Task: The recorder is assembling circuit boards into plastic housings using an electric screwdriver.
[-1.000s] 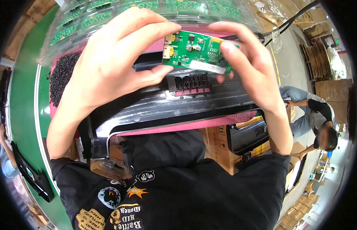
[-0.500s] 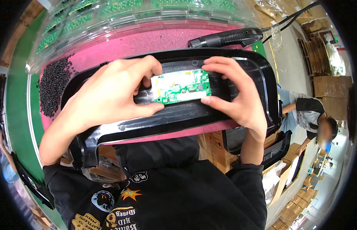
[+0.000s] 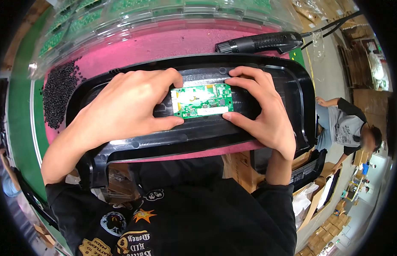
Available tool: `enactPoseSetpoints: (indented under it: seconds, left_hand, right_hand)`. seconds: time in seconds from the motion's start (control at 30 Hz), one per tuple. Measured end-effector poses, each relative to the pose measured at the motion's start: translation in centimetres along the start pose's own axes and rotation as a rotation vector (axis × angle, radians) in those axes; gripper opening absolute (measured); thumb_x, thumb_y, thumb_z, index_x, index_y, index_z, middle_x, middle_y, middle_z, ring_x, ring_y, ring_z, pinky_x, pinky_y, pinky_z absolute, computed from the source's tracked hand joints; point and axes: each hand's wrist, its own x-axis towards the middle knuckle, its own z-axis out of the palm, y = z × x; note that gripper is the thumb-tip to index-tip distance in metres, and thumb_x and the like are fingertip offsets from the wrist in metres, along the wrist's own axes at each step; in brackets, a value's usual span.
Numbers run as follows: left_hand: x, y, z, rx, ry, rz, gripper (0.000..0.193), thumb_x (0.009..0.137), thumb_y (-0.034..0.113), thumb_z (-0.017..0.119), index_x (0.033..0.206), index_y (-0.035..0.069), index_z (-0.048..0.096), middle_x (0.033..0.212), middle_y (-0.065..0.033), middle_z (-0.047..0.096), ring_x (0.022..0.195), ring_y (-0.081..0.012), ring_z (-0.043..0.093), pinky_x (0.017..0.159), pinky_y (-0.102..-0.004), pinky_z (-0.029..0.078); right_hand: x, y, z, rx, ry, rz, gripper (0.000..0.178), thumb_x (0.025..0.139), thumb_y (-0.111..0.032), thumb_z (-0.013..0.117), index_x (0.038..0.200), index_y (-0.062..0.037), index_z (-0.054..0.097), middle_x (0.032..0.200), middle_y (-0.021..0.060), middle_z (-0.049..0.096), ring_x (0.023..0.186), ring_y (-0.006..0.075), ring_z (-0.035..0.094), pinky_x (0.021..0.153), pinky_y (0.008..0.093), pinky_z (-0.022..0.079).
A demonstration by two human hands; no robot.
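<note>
The left hand [image 3: 136, 104] and right hand [image 3: 267, 111] are turned toward each other, fingers [image 3: 247, 82] bent above and thumbs [image 3: 167, 123] held apart below, both forearms [image 3: 64, 155] bared.

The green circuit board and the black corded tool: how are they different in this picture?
The circuit board is a flat green rectangle; the corded tool is black, long and rounded. The circuit board is over the black housing, with the left hand and right hand at its ends; the corded tool lies beyond the housing, untouched. Both are set roughly crosswise.
</note>
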Motion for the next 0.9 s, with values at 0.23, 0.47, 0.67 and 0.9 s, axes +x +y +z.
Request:
enactPoseSetpoints:
  seconds: [0.23,0.47,0.67,0.9]
  left_hand:
    - [-1.4,0.0,-2.0,0.05,-0.059,-0.021,0.051,0.078,0.028,0.08,0.116,0.006,0.055,0.078,-0.0079,0.06,0.069,-0.0268,0.064,0.061,-0.037,0.049]
    - [-6.5,-5.9,-8.7,0.074,0.64,-0.113,0.02,0.084,0.01,0.072,0.098,-0.003,0.067,0.079,-0.0089,0.069,0.067,-0.0135,0.064,0.063,-0.0267,0.051]
    - [-8.3,-11.0,-7.2,0.179,0.244,-0.193,0.033,0.064,-0.004,0.076,0.095,-0.003,0.064,0.088,-0.014,0.065,0.077,-0.024,0.063,0.071,-0.0352,0.052]
    - [-8.3,-11.0,-6.8,0.093,0.194,-0.273,0.02,0.066,-0.007,0.071,0.084,-0.006,0.064,0.075,-0.0142,0.064,0.066,-0.0222,0.062,0.064,-0.0328,0.051]
  right_hand:
    - [0.8,-1.1,0.1,-0.1,-0.049,0.015,0.063,0.066,-0.006,0.08,0.125,-0.0032,0.057,0.128,0.0147,0.053,0.119,0.0351,0.049,0.103,0.0407,0.04]
    - [-0.6,-1.5,-3.2,-0.243,0.37,0.127,0.065,0.076,-0.011,0.076,0.135,-0.0047,0.051,0.128,0.0098,0.054,0.119,0.0226,0.049,0.105,0.0326,0.035]
    - [1.0,5.0,-10.3,-0.383,0.234,0.293,0.043,0.095,-0.017,0.062,0.137,-0.0137,0.053,0.103,0.0025,0.058,0.091,0.012,0.05,0.083,0.0253,0.04]
    - [5.0,4.1,-8.0,0.158,0.236,0.587,0.036,0.097,-0.02,0.063,0.132,-0.0177,0.055,0.093,0.002,0.058,0.089,0.0095,0.056,0.084,0.0243,0.045]
